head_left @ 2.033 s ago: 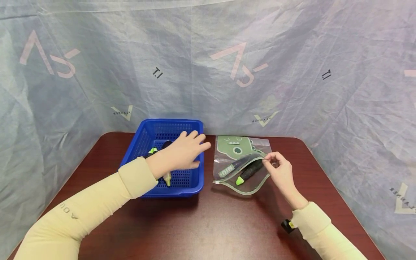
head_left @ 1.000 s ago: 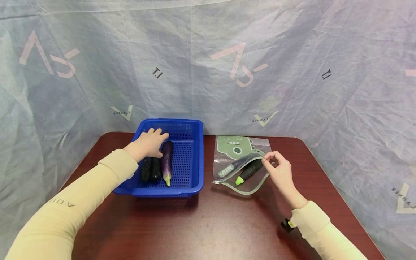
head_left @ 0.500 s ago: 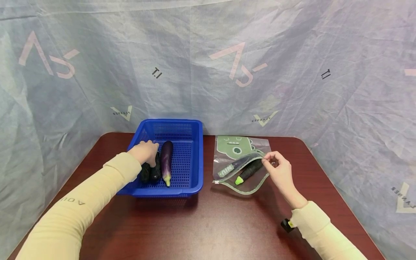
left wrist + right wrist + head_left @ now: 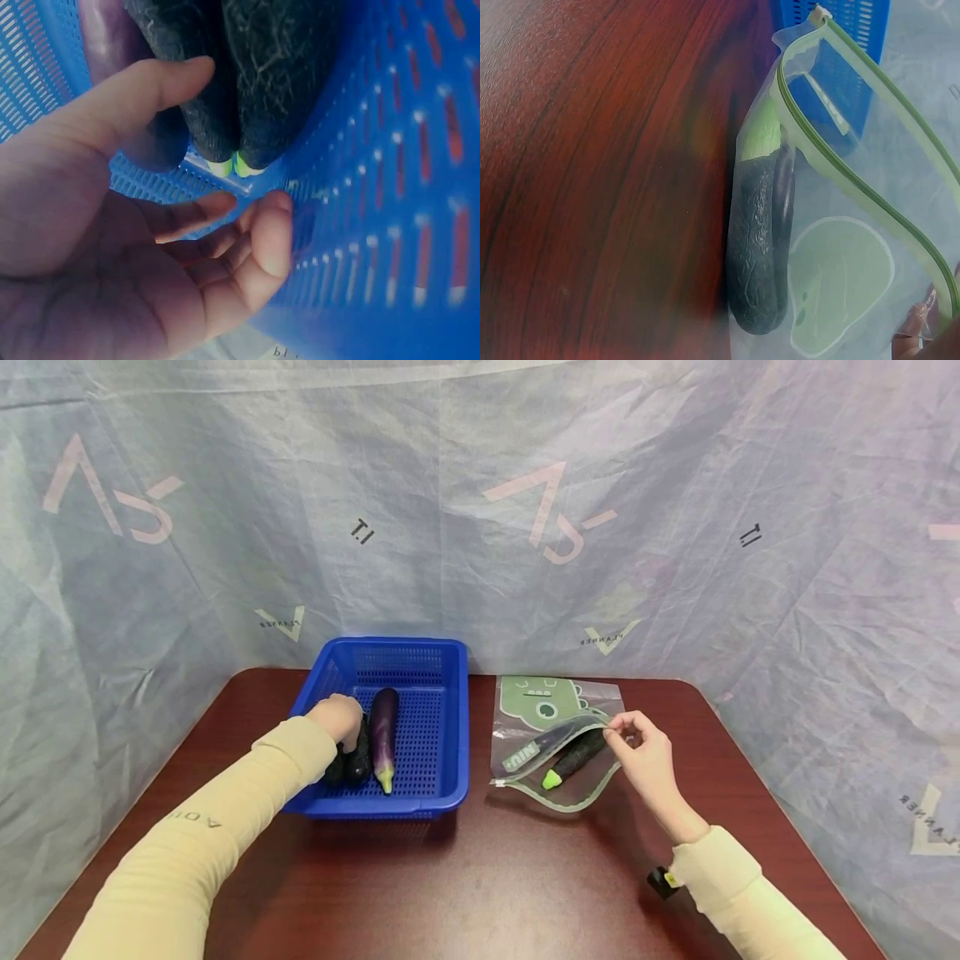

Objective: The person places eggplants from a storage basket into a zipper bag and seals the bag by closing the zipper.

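In the head view, my left hand (image 4: 339, 718) reaches into the blue basket (image 4: 454, 735) at its left side. In the left wrist view, its fingers are loosely bent, and the thumb overlaps a dark, wrinkled, cucumber-like vegetable (image 4: 180, 45) with a bright green tip. A similar dark vegetable (image 4: 281, 67) lies against it near the basket wall. A purple eggplant (image 4: 384, 735) lies beside them. My right hand (image 4: 647, 756) pinches the opening edge of a clear zip bag (image 4: 517, 731) with green print. Inside the bag is another dark vegetable (image 4: 576, 758) with a bright green end.
The basket and bag stand side by side on a dark red wooden table (image 4: 480, 877). Grey printed cloth (image 4: 450, 527) rises behind and at both sides. The zip slider (image 4: 498, 783) sits at the bag's near left corner.
My left hand has moved from over the basket's right side to its left, then lowered down among the dark vegetables. My right hand keeps its pinch on the zip bag.
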Motion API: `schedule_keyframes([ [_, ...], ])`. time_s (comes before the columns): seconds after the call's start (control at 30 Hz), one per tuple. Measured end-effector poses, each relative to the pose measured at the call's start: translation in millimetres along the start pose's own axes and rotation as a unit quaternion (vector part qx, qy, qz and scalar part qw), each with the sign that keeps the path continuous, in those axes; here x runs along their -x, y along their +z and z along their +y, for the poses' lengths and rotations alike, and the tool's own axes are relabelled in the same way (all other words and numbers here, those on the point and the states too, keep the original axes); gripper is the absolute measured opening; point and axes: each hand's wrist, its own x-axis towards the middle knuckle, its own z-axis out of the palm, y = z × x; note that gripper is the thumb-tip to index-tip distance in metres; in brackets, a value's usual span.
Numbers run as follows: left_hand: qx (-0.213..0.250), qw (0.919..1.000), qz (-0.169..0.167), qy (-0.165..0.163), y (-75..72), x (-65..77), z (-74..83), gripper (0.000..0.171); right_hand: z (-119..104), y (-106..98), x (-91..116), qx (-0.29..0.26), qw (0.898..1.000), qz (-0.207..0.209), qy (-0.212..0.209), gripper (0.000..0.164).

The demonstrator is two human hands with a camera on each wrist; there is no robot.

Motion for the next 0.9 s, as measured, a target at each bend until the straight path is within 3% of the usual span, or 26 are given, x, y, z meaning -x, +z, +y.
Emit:
schedule_keyframes([
  [0.27, 0.026, 0.9987, 0.043, 0.009, 1.6, 6.0, 1.9, 0.032, -0.3, -0.3, -0.4, 0.001, 1.0, 0.001, 0.002, 0.008],
  [0.5, 0.045, 0.9986, 0.012, -0.023, 12.1, -1.9, 7.1, 0.054, -0.1, -1.0, -0.2, 0.0, 1.0, 0.001, 0.004, 0.008],
  [0.73, 0.016, 0.9997, 0.018, -0.006, 18.4, -16.0, 9.0, 0.041, 0.9, -1.2, -0.3, -0.003, 1.0, 0.002, 0.0, 0.008],
  [0.9, 0.059, 0.9977, 0.03, -0.014, 16.9, -17.8, 11.8, 0.042, 1.8, -1.4, -0.1, 0.0, 1.0, 0.001, 0.003, 0.008],
])
